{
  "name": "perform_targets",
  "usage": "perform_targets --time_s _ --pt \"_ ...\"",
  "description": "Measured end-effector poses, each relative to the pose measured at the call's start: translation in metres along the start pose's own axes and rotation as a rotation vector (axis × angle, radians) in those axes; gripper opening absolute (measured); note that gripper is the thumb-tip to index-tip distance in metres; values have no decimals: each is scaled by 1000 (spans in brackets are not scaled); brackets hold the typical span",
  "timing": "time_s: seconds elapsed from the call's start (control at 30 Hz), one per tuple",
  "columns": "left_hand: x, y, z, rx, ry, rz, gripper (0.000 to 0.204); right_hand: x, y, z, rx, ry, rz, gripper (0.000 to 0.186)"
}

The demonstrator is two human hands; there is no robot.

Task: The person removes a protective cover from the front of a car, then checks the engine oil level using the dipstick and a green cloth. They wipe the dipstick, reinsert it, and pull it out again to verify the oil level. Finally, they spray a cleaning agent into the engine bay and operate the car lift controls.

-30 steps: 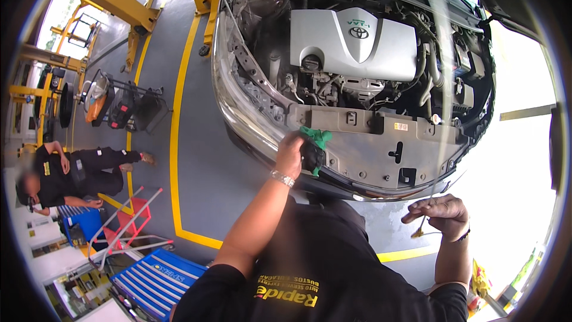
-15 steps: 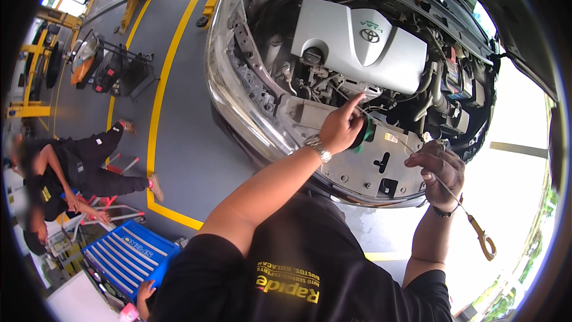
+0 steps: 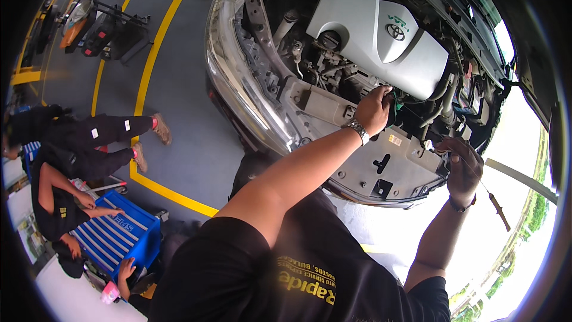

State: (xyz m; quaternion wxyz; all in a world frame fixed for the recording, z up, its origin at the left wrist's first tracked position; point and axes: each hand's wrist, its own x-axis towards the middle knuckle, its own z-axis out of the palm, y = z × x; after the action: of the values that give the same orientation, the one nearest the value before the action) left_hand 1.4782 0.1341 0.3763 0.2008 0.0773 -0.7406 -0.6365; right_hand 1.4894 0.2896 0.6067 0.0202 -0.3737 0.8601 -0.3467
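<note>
My right hand (image 3: 465, 170) is closed round the thin rod of an oil dipstick, near the car's right front corner. The yellow-brown handle of the dipstick (image 3: 498, 211) hangs down to the right of the wrist. My left hand (image 3: 375, 111), with a metal watch on the wrist, is closed over the front edge of the engine. A dark and green rag (image 3: 393, 110) shows past its fingers, mostly hidden. Just beyond the left hand lies the silver-grey engine cover (image 3: 357, 21), with a black oil cap (image 3: 329, 40) at its near left corner.
A light panel (image 3: 357, 155) spans the car's front, behind the bumper (image 3: 238, 95). The raised hood (image 3: 530, 36) stands at right. To the left, people in dark clothes (image 3: 89, 137) are by a blue tool cart (image 3: 119, 232). A wheeled black frame (image 3: 113, 30) stands farther off.
My left hand has moved right and farther in, its pointing finger now curled. My right hand has shifted right with the dipstick, whose handle has swung. The view has turned slightly.
</note>
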Motion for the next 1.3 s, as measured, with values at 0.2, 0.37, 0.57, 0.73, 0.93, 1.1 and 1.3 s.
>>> perform_targets --time_s 0.2,0.37,0.57,0.73,0.93,1.1,1.3 --pt "11 -4 -7 64 -36 -281 39 38 1 19 -59 58 63 17" --pt "-23 -31 -53 133 4 -405 40 109 56 95 -142 -174 139 22" --pt "-87 -29 -143 90 -137 -593 26 79 237 238 -360 -324 201 31" --pt "-102 -13 -196 -518 70 -1085 28 114 121 196 -16 -117 439 37" --pt "-96 11 -222 -1525 214 -1251 41 117 110 163 -147 13 210 22" --pt "-119 -31 -208 -633 -251 -549 36 119 169 197 -310 -292 348 27" --pt "-111 -17 -217 -336 -222 -260 34 100 236 243 218 -283 667 36"
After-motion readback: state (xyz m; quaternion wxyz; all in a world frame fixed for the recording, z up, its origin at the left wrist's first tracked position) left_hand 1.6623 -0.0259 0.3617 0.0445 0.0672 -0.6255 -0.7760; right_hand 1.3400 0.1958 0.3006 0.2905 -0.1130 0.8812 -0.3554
